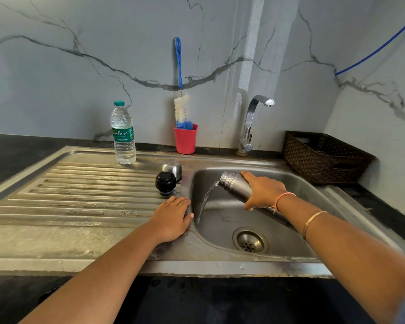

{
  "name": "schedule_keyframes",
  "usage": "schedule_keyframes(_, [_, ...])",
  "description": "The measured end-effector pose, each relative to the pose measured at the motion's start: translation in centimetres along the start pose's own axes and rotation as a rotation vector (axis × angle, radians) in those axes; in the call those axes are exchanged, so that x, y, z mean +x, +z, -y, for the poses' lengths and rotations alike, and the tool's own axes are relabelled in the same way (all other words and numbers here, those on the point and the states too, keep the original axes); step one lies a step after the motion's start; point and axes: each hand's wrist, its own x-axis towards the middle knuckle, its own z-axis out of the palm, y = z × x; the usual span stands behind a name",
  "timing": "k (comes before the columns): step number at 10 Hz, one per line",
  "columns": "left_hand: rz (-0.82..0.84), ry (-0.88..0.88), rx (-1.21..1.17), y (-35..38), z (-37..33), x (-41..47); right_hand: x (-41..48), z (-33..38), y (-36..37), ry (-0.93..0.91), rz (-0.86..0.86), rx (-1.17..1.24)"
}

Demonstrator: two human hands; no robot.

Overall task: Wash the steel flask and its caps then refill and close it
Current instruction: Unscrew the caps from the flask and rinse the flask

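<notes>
Two caps sit at the inner edge of the drainboard (80,195), right where it drops into the sink (220,265). A black cap (165,183) is in front and a steel cap (172,168) is close behind it. The ribbed drainboard stretches wide to their left, and dark counter (9,148) borders the steel all round. A water bottle (123,134) stands on the back strip of the drainboard. A red cup (185,139) holding a brush (180,108) stands against the wall between that bottle and the tap (250,122). A brown basket (323,157) fills the back right corner, just beside the basin.

The bottle's green label reads "nature"; the smaller print under it is too fine to make out.

Over the basin, the right hand (263,192) wraps round the body of the flask (236,185), with the forefinger laid along it toward the neck. The flask is tipped with its open mouth down and to the left, and water (206,202) pours from it into the basin, landing left of the drain (250,240). The left hand (173,218) lies flat with straight fingers on the ridge between drainboard and basin, holding nothing, near the black cap but apart from it.
</notes>
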Motion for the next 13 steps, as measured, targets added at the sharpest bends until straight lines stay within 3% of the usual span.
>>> schedule_keyframes(13, [-0.042, 0.015, -0.006, 0.4, 0.3, 0.3, -0.2, -0.5, -1.5, 0.009, -0.052, -0.108])
